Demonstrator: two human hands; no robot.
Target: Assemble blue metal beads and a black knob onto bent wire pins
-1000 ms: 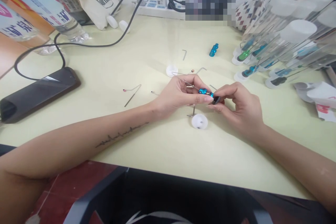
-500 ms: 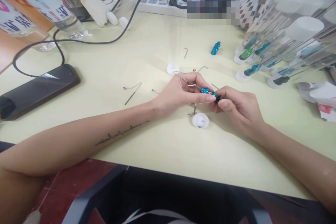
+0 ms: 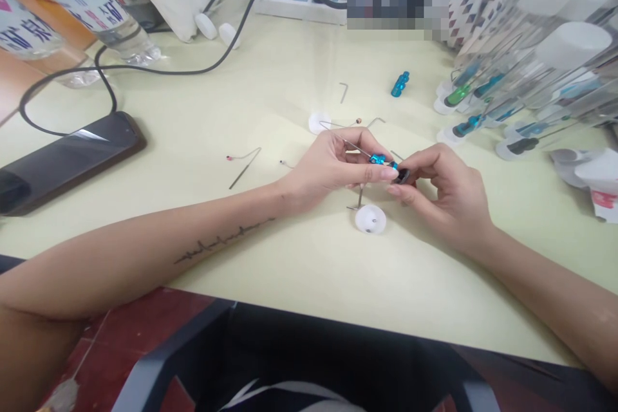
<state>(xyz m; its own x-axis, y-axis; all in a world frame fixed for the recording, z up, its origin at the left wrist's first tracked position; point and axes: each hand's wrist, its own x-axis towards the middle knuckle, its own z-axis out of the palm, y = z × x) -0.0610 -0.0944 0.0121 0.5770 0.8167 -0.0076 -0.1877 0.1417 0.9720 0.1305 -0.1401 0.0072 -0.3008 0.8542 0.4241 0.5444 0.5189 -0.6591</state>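
Observation:
My left hand (image 3: 340, 166) is closed, pinching a small blue metal handle (image 3: 377, 159) between thumb and fingers. A thin metal rod (image 3: 355, 147) runs from that handle back over the hand toward the upper left. At the handle's right end sits a round black piece (image 3: 402, 176). My right hand (image 3: 447, 196) has its thumb and forefinger curled around this black end; the exact contact is partly hidden. Just below the hands lie a white round cap (image 3: 371, 219) with tiny parts in it and a small metal tool (image 3: 360, 199).
Another blue handle (image 3: 400, 84), a hex key (image 3: 344, 91), a second white cap (image 3: 319, 123) and a bent wire tool (image 3: 246, 166) lie on the table. Clear tubes with white caps (image 3: 573, 45) stand right. A phone (image 3: 72, 161), cable (image 3: 168, 71) and bottles (image 3: 120, 26) are left.
My right hand's fingers have lifted and spread slightly around the black end, showing more of it. The left hand keeps its hold on the blue handle. The view has shifted a little.

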